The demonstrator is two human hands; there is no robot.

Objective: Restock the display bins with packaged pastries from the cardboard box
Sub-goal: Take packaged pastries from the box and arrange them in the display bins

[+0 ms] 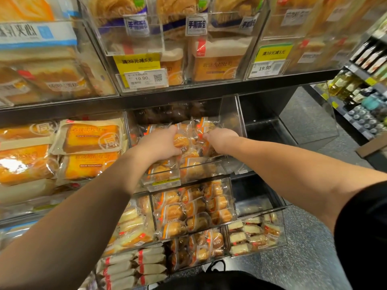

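A clear acrylic display bin (230,114) on the middle shelf holds several small round pastries in clear packets with orange print (191,164). Both my hands are inside it. My left hand (161,143) grips one pastry packet (180,141) between thumb and fingers. My right hand (222,140) is just to its right, fingers curled down round a packet on the pile (202,130); its fingertips are hidden. A brown cardboard edge (371,146) shows at the far right on the floor.
Right of this bin is a clear bin (272,130) with nothing in it. Below are bins of similar pastries (194,206) and sliced cakes (255,233). Large toast packs (90,139) fill the left. Upper bins carry price tags (144,77). A bottle shelf (360,88) stands across the aisle.
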